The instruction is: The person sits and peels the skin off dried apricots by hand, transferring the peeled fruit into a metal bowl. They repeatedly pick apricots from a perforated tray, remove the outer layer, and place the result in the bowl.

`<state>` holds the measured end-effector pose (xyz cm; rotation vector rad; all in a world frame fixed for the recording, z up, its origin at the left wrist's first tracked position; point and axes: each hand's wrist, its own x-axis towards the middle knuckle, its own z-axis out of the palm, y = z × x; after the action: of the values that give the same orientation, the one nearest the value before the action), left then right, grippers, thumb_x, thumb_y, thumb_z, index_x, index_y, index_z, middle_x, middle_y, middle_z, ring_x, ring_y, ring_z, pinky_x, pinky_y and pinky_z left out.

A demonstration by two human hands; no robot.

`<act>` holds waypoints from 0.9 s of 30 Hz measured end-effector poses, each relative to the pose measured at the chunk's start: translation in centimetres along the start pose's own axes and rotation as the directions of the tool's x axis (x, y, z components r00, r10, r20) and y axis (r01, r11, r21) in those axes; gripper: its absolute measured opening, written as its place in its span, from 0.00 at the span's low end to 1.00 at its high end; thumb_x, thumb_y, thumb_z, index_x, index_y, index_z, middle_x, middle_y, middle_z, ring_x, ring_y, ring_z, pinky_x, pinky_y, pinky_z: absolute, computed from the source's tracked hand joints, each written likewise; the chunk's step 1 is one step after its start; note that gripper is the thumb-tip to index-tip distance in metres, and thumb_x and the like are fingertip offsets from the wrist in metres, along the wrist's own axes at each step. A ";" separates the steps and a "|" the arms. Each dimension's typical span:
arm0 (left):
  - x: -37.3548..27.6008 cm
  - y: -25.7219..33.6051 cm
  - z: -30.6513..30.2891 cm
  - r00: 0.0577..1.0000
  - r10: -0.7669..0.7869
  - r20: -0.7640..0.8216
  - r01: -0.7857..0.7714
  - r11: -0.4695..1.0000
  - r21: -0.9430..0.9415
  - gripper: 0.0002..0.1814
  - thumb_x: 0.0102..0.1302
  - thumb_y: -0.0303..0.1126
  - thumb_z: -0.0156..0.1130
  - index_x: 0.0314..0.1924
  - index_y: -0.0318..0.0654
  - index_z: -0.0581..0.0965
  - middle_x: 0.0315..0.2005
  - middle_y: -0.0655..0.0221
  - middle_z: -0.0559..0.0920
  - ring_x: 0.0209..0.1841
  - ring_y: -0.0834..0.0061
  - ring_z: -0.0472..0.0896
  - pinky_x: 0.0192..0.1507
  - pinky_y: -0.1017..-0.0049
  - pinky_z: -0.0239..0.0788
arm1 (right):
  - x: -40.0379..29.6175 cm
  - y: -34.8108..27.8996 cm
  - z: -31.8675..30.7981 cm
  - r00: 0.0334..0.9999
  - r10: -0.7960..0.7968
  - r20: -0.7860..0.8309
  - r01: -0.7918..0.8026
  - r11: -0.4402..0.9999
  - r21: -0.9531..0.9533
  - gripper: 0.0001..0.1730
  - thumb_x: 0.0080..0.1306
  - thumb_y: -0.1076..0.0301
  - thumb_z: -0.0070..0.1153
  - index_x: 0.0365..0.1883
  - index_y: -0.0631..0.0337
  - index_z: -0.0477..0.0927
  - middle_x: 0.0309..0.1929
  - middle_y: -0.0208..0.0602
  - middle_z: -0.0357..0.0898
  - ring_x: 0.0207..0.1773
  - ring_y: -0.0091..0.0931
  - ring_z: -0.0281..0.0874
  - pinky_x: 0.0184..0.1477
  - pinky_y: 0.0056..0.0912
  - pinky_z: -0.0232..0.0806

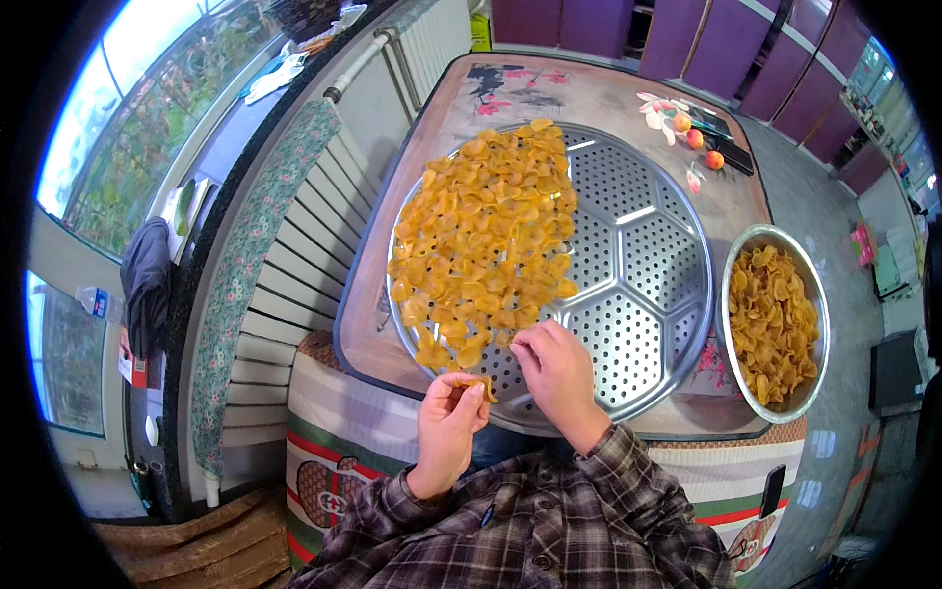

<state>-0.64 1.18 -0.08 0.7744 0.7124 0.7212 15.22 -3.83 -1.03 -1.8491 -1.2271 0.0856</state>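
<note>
A large round perforated metal tray [651,258] lies before me, its left part covered with thin yellow-orange slices [486,221], apparently dried vegetable or fruit. My left hand [450,434] is at the tray's near edge, pinching a few slices [487,389] between thumb and fingers. Over the tray, my right hand [561,379] has thumb and fingertips close together at the near border of the spread, beside a single slice [505,338]. Whether the fingertips grip that slice cannot be told. To the right, a deep metal bowl [826,353] holds a heap of similar slices [773,320].
The tray rests on a flower-patterned table [412,162]. Several peach-like fruits [694,138] lie at its far right corner near dark flat items [736,158]. A white radiator [283,294] and a windowsill [213,191] run along the left. A dark phone-like object [773,492] lies at lower right.
</note>
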 end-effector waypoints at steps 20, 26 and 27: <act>-0.1 -1.1 -0.2 1.000 0.021 0.007 -0.021 0.995 0.100 0.07 0.70 0.23 0.62 0.46 0.37 0.75 0.33 0.73 0.79 0.28 0.86 0.72 0.29 0.85 0.62 | -2.9 -3.0 -3.1 0.925 0.217 0.313 -0.320 0.889 0.329 0.10 0.63 0.64 0.67 0.34 0.61 0.81 0.29 0.34 0.77 0.28 0.27 0.78 0.32 0.29 0.69; 0.3 -0.5 -1.0 0.986 0.166 0.003 -0.160 0.946 0.282 0.05 0.70 0.22 0.61 0.44 0.34 0.80 0.38 0.74 0.78 0.30 0.87 0.72 0.33 0.86 0.64 | -2.3 -2.1 -2.3 0.972 0.193 0.137 -0.209 0.971 0.119 0.07 0.61 0.66 0.66 0.32 0.58 0.81 0.30 0.34 0.78 0.30 0.33 0.79 0.32 0.35 0.70; 0.4 -0.2 -1.2 0.980 0.198 -0.005 -0.186 0.928 0.322 0.05 0.70 0.22 0.61 0.44 0.33 0.81 0.39 0.75 0.78 0.31 0.87 0.72 0.33 0.86 0.64 | -2.1 -1.8 -1.9 0.979 0.174 0.107 -0.184 0.979 0.092 0.07 0.60 0.67 0.67 0.32 0.58 0.81 0.30 0.34 0.78 0.30 0.32 0.78 0.31 0.34 0.69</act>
<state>-1.27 1.82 -1.01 1.1435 0.8063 0.8088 13.84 -6.41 0.59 -1.8804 -1.0988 0.3364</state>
